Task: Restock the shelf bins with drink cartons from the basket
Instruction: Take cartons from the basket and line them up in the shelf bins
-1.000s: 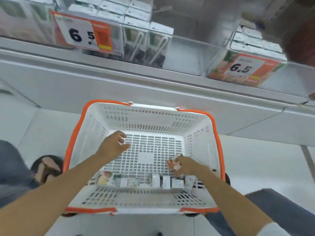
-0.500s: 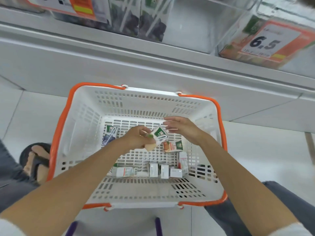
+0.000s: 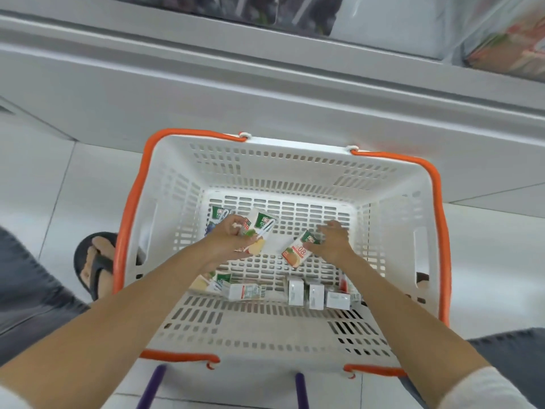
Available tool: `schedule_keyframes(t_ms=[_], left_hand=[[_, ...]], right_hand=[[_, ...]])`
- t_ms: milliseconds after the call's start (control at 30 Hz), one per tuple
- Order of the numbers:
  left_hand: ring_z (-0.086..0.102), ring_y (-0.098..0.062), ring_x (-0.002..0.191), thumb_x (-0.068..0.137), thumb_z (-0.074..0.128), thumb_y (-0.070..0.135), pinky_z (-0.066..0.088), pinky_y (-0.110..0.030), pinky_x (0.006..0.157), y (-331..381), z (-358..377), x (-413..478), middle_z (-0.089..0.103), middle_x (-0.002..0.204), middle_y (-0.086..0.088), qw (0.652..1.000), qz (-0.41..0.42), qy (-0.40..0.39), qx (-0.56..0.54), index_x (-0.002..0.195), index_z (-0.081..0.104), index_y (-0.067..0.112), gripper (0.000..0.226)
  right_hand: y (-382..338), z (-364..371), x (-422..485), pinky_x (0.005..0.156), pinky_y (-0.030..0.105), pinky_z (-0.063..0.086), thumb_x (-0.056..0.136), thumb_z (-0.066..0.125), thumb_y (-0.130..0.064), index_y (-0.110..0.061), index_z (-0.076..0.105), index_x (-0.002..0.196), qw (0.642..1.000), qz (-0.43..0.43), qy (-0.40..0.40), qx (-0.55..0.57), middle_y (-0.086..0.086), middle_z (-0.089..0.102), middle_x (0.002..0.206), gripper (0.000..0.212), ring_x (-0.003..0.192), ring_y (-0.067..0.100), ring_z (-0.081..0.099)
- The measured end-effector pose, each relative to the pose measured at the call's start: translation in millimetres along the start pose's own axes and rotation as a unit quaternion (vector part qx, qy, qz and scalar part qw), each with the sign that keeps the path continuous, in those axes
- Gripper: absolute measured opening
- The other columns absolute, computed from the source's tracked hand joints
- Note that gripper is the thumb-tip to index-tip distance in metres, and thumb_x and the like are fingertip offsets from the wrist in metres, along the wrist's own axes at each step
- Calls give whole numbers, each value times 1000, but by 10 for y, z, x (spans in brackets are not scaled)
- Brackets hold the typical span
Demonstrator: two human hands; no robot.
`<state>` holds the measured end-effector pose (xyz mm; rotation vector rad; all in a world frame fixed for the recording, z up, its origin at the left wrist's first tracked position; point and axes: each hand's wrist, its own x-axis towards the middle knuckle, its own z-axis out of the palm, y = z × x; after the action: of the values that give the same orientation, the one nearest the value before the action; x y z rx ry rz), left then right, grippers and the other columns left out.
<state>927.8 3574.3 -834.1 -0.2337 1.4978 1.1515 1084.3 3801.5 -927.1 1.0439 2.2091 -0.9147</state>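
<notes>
A white basket (image 3: 295, 160) with orange handles stands on the floor below the shelf. Inside it my left hand (image 3: 227, 240) holds a green-topped drink carton (image 3: 261, 231) above the basket floor. My right hand (image 3: 333, 242) reaches down onto an orange-labelled carton (image 3: 296, 250) lying tilted on the basket floor, fingers curling round its top end. Another green carton (image 3: 216, 216) leans in the far left corner. Several more cartons (image 3: 298, 292) lie along the near wall. The shelf bins (image 3: 383, 22) show only at the top edge, blurred.
The grey shelf front (image 3: 265, 93) runs across just beyond the basket. A sandalled foot (image 3: 94, 261) stands left of the basket and grey trouser legs show at both sides. Two purple bars (image 3: 300, 391) stick out at the bottom edge.
The view has tilted down, so the bins slid out at the top. My left hand moved left with the green carton. My right hand dropped onto the orange-labelled carton.
</notes>
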Motion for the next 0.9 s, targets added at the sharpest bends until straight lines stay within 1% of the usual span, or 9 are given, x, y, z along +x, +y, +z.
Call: schedule_keyframes(t_ms=[67,167,300,400,500,667,767,833,900], left_hand=[[62,-17,99,85,70,4,60,-27,69,11,-60,-1,51,117,-8,1000,1,7,-17,123,47,19,47],[59,-13,98,87,67,2,60,-26,68,-8,-128,-11,46,125,-5,999,7,22,-29,147,33,17,71],[58,-17,106,86,67,0,61,-29,68,-10,-148,-105,33,147,-14,999,10,33,-40,150,28,14,77],[52,-27,122,86,67,0,61,-40,76,5,-146,-220,32,149,-15,997,3,34,-62,148,31,17,74],[45,-32,130,86,67,-1,60,-44,78,100,-146,-340,33,149,-15,996,17,37,-84,147,35,17,71],[60,-24,106,92,59,-2,60,-37,74,481,-45,-644,58,122,-8,991,97,30,-84,133,46,13,46],[52,-24,98,94,58,12,59,-39,77,795,139,-967,52,106,-12,987,144,-41,-56,123,48,16,31],[60,-22,99,88,67,34,59,-38,81,970,325,-1238,61,103,-6,977,181,-111,-24,124,50,14,44],[70,-20,96,73,79,32,59,-32,80,1102,523,-1494,71,98,3,964,232,-124,44,125,49,26,60]], right_hand=[[-74,64,3,113,39,29,83,71,-45,-19,54,136,999,-29,8,-19,8,27,153,62,142,29,23],[-206,182,-130,107,35,31,81,73,-41,-19,53,133,993,-102,-36,-45,5,38,142,60,134,28,32],[-421,324,-316,86,29,44,77,80,-16,-15,49,124,991,-105,-74,46,2,52,121,56,112,22,52],[-654,131,-365,88,32,48,76,81,-14,-11,48,132,988,-69,-110,85,4,51,125,65,111,21,54],[-881,-279,-494,96,35,50,74,83,-12,-10,56,130,983,-109,-96,111,7,56,132,63,115,22,57],[-1314,-1188,-1061,88,28,53,68,85,-2,-11,66,118,961,-210,-51,174,2,68,111,54,97,13,65],[-1562,-1639,-1512,87,24,55,69,84,-1,-13,68,116,947,-253,-48,190,1,72,107,51,93,10,68],[-1692,-1860,-1809,91,32,53,71,81,3,-6,67,117,937,-280,-32,205,6,70,105,48,93,13,65],[-1756,-2053,-2074,96,39,51,74,79,2,-4,67,116,931,-297,1,214,8,67,112,44,100,14,62]])
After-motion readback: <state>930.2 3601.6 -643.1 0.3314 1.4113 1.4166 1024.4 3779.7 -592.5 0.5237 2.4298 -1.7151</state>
